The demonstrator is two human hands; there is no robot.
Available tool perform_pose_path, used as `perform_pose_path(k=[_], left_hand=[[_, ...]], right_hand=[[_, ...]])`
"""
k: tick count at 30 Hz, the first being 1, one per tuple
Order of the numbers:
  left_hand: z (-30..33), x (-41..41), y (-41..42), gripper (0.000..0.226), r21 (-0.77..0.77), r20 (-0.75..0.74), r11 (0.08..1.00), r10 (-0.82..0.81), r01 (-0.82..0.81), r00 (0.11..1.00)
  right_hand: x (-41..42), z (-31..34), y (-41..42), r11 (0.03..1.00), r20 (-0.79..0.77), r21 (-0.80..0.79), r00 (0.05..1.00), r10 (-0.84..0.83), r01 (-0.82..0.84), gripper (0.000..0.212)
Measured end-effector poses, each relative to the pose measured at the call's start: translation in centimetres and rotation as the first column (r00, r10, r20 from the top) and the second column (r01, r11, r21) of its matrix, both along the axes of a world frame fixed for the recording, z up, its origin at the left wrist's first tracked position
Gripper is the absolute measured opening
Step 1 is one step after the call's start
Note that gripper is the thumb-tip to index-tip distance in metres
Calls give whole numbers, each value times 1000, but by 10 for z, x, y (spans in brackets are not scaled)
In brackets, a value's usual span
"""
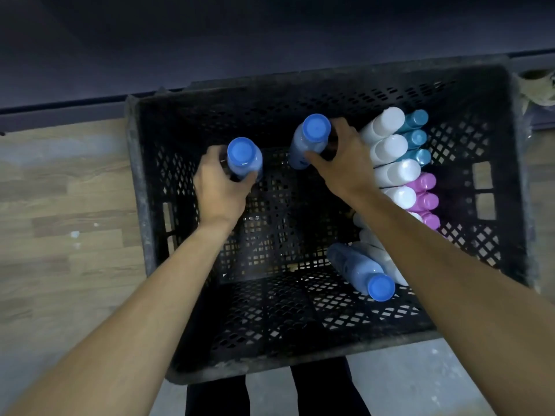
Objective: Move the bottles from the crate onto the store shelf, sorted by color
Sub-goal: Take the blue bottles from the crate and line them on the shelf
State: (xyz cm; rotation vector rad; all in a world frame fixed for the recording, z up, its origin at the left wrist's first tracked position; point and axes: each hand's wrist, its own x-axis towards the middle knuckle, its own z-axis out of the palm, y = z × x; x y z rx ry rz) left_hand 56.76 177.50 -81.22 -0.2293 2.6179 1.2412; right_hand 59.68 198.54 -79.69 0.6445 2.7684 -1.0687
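A black plastic crate (144,187) stands on the floor below me. My left hand (220,187) grips a blue-capped light blue bottle (244,157) upright inside the crate at its left. My right hand (342,163) grips a second blue bottle (312,136) near the crate's middle. A third blue bottle (360,270) lies on its side at the lower right. Along the right wall lie several white bottles (387,148), three teal bottles (416,138) and three pink bottles (423,201).
Wood-pattern flooring (69,220) lies left of the crate, and a dark shelf base (240,40) runs along the far side. My dark trouser legs (324,391) show below the crate's near wall. A crumpled object (537,85) sits at the far right.
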Motion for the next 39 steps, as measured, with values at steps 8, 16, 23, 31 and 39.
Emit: perform_pose_path(k=[8,16,23,31,39], left_hand=[[-12,9,33,60,-17,44,976,219,-219,975],[-16,4,63,66,13,126,883,464,-469,877],[10,-2,30,50,-179,-81,984,5,-20,997],[150,10,0,55,-142,-188,987,-107,81,976],[328,8,-29,58,-224,-342,953,-272,203,900]], right_hand=[[-8,-21,-8,997,30,-46,997,-68,69,63],[-6,-30,-25,968,-42,-38,968,-248,246,57],[2,1,-24,986,-38,-18,985,-166,166,48],[24,147,-34,993,-123,73,989,-79,88,52],[27,339,-48,988,-273,148,962,-7,49,53]])
